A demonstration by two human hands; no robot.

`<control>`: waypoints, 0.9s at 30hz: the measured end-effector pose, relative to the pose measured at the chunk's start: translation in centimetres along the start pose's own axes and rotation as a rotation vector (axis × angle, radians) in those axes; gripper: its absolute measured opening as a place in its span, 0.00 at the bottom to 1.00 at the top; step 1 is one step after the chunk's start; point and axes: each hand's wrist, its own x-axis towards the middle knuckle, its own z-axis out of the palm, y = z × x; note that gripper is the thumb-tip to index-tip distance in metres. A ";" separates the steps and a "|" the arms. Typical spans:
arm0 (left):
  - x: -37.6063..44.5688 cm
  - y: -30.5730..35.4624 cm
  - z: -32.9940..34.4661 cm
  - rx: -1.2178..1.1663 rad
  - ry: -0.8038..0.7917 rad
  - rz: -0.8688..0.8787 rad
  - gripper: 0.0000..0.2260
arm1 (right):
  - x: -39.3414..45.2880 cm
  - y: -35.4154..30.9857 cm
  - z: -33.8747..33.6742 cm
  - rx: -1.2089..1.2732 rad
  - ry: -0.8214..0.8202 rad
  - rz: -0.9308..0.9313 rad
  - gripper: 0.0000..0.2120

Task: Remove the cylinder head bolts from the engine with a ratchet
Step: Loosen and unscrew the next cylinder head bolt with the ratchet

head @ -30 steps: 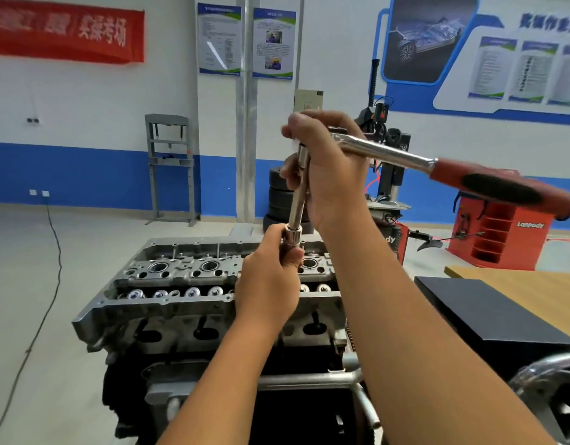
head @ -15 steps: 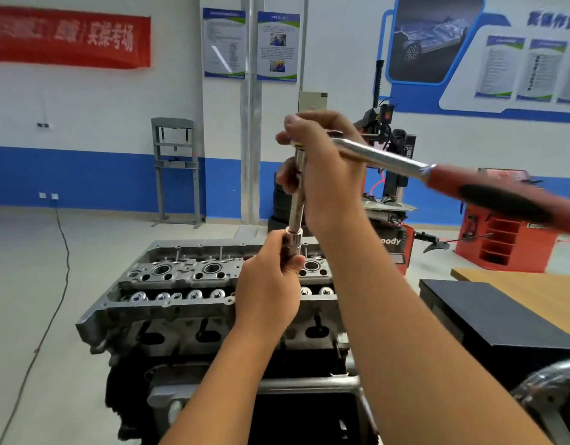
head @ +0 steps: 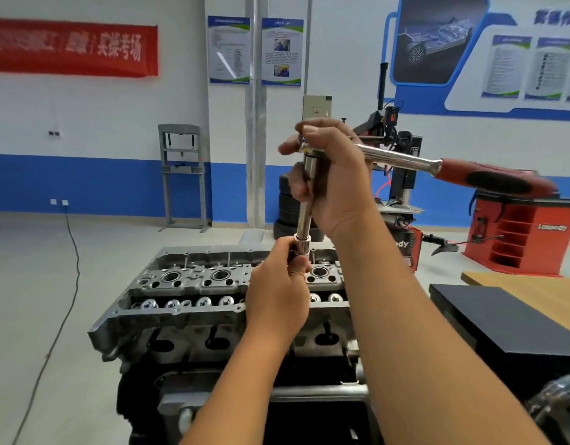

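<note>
A grey aluminium cylinder head sits on top of the engine in front of me. My right hand grips the head of a ratchet whose red and black handle points right. A long steel extension hangs down from the ratchet head toward the engine. My left hand holds the socket at the extension's lower end, just above the cylinder head. Any bolt under the socket is hidden by my left hand.
A black block lies on a wooden table to the right. A red tool cabinet and a tyre machine stand behind. A grey press frame stands at the back wall. A cable runs across the floor on the left.
The ratchet and both hands have kept their grips. The view has shifted slightly, and the ratchet handle has dipped a little lower on the right.
</note>
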 end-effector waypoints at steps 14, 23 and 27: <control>1.4 0.7 -1.0 -0.171 -0.039 0.103 0.15 | 2.3 0.8 -1.0 0.335 -0.368 0.197 0.06; 1.1 -0.2 0.7 -0.181 0.070 0.124 0.10 | 1.0 1.2 -0.4 -0.100 -0.024 -0.157 0.05; 1.6 -0.9 -0.6 -0.317 -0.186 0.075 0.09 | 0.7 0.1 -0.3 0.081 -0.182 0.143 0.08</control>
